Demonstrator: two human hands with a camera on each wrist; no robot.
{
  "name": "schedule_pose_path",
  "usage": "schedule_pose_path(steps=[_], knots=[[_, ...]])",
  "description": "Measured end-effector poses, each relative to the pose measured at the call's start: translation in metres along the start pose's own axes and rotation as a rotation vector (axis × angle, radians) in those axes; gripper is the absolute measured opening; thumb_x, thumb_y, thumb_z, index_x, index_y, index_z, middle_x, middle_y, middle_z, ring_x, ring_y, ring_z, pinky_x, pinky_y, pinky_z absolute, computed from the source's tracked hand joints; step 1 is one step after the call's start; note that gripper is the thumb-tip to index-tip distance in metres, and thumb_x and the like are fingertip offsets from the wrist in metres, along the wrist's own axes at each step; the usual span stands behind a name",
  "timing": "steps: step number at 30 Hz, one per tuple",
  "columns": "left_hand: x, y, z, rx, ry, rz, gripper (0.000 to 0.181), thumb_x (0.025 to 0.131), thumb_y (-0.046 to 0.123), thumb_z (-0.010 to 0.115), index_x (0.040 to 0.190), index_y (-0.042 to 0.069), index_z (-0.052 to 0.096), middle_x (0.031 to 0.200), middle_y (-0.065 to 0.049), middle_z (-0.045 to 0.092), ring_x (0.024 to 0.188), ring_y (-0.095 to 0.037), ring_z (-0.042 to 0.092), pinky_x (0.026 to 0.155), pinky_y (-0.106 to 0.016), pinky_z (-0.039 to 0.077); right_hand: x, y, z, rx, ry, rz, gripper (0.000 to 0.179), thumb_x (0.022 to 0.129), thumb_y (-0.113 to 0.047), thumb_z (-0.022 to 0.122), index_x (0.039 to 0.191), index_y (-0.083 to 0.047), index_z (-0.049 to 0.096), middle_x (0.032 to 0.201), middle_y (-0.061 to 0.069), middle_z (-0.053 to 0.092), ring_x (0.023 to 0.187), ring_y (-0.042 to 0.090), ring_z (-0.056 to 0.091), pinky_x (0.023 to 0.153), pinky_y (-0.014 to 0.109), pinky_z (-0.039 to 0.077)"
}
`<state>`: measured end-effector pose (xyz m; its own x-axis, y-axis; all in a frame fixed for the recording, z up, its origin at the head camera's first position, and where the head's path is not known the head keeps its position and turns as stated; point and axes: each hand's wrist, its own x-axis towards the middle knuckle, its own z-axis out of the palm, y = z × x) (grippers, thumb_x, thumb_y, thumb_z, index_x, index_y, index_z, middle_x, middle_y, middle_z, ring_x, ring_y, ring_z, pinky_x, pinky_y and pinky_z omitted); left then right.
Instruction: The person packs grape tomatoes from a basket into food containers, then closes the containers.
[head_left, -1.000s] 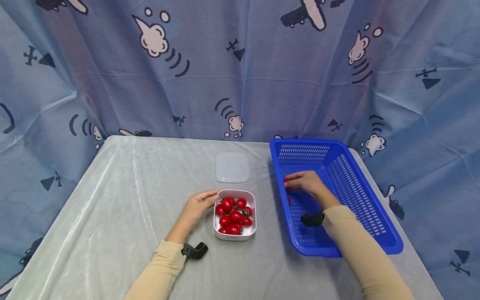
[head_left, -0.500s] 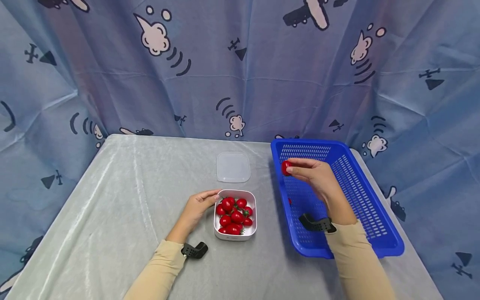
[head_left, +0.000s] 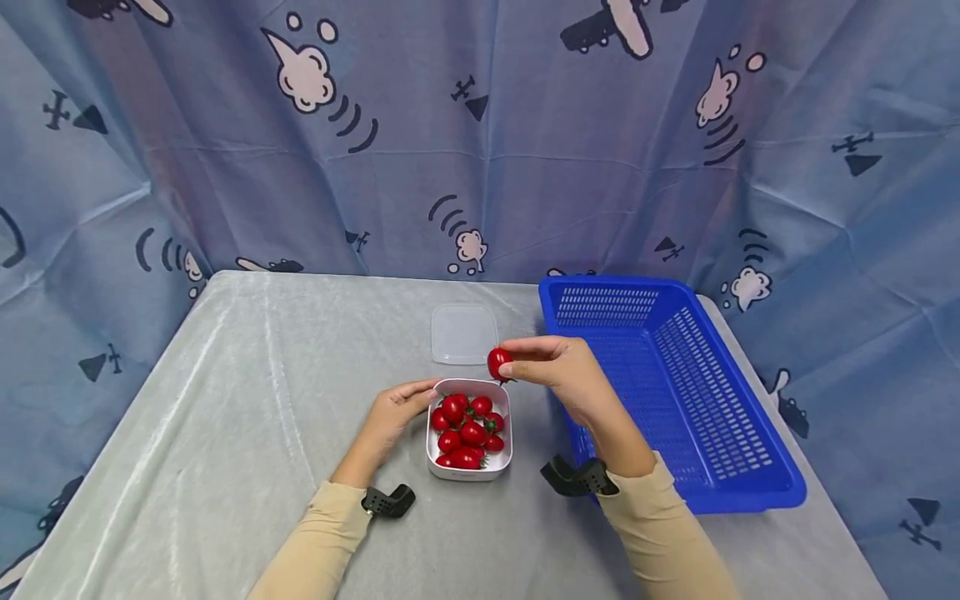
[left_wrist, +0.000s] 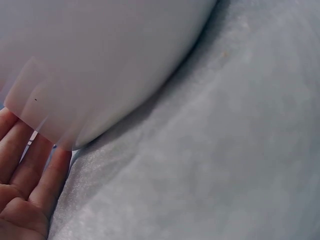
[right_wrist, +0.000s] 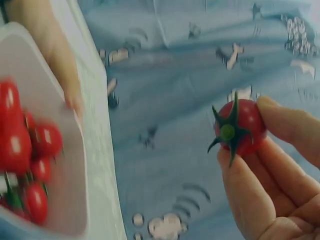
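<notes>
My right hand [head_left: 573, 375] pinches a red cherry tomato [head_left: 499, 364] between thumb and fingertips, just above the far right rim of a white square box. Green leafy sepals show on this tomato [right_wrist: 242, 127] in the right wrist view. Several cherry tomatoes [head_left: 472, 432] lie in the box [head_left: 468, 475]. At the box's far left corner rests my left hand [head_left: 390, 421], its fingers fairly straight along the outer wall. In the left wrist view its fingers [left_wrist: 50, 175] touch the pale wall of the box [left_wrist: 115, 65].
A blue slotted basket [head_left: 678, 500] stands at the right, partly behind the right forearm. Behind the box lies a clear flat lid [head_left: 463, 333]. A pale cloth covers the table [head_left: 187, 417], and a blue patterned curtain [head_left: 405, 108] hangs behind it.
My right hand has lifted a cherry tomato out of the blue basket and carried it left to the box. The left hand has stayed at the box.
</notes>
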<state>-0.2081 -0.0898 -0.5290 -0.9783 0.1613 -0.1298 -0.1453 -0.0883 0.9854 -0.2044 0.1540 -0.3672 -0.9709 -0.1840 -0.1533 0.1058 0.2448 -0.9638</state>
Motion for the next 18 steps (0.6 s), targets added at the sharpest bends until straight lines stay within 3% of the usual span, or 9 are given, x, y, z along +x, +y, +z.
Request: schedule_pose_path(steps=[5,9,12,18], knots=[[0.0,0.0,0.0,0.002,0.0,-0.001,0.037,0.094,0.014,0.066,0.126,-0.004,0.065,0.124,-0.01,0.071,0.103,0.001,0.064,0.095,-0.02,0.051,-0.009,-0.001,0.02,-0.001,0.005,-0.006,0.037,0.08,-0.008,0.081,0.114,0.003,0.072,0.103,0.011,0.077,0.088,0.01,0.071,0.087,0.026,0.055],[0.0,0.0,-0.001,0.007,0.009,0.002,0.036,0.094,0.013,0.066,0.126,-0.004,0.065,0.124,-0.011,0.07,0.102,0.001,0.065,0.095,-0.02,0.051,-0.011,0.004,0.034,-0.041,0.086,0.008,0.034,0.079,-0.01,0.082,0.111,-0.001,0.075,0.105,0.012,0.077,0.097,0.015,0.07,0.086,0.023,0.054],[0.0,0.0,-0.001,0.01,0.017,-0.002,0.035,0.094,0.013,0.066,0.125,-0.003,0.066,0.122,-0.009,0.071,0.102,0.001,0.065,0.095,-0.02,0.051,-0.012,0.012,0.045,-0.112,0.164,0.027,0.031,0.077,-0.013,0.084,0.107,-0.004,0.078,0.105,0.013,0.077,0.1,0.02,0.068,0.078,0.021,0.054],[-0.001,0.002,0.0,0.023,0.009,-0.005,0.035,0.094,0.015,0.066,0.125,-0.002,0.067,0.125,-0.011,0.07,0.103,0.001,0.064,0.094,-0.02,0.051,-0.011,0.035,0.062,-0.286,0.263,-0.004,0.028,0.077,-0.011,0.084,0.103,-0.003,0.078,0.104,0.016,0.076,0.103,0.031,0.069,0.085,0.04,0.059]])
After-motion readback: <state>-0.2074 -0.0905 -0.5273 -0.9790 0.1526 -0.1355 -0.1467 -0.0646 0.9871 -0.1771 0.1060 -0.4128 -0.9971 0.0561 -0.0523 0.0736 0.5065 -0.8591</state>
